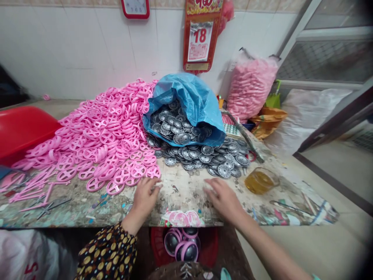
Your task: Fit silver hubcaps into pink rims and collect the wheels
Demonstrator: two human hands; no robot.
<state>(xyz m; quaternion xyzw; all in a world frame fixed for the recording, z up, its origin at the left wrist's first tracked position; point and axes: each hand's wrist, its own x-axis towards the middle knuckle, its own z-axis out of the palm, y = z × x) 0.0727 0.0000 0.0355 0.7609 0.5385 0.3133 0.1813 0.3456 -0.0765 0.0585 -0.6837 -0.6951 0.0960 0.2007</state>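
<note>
Head view looks down on a worn, paint-flecked worktable (180, 192); both hands rest on its bare near strip, well apart from each other. Left hand (144, 196) lies palm down with the fingers stretched forward and loosely spread, gripping nothing; its fingertips reach the near edge of a big heap of pink spoked rings (107, 136), just beside the nearest ring (153, 172). Right hand (223, 198) also lies flat, fingers released and blurred by motion, holding nothing; it sits near the spill of silver metal discs (204, 153), not touching them as far as the view shows. Those discs pour from an open blue plastic bag (192, 101) at the far middle of the table; the pink heap fills the left half, touching the bag's left side. A small bowl of amber liquid (260, 181) stands to the right of the right hand, near it; a red bin (20, 130) sits at the far left; thin pink sprue sticks (35, 190) and dark scissors (51, 205) lie at the near left. A clear bag of pink parts (250, 87) leans against the tiled wall at the far right, beside a red wall calendar (200, 35) showing 18. Below the table edge, between the arms, a red basket (206, 245) holds assembled pink-and-silver wheels (182, 243); the left forearm wears a dotted dark sleeve (109, 254).
</note>
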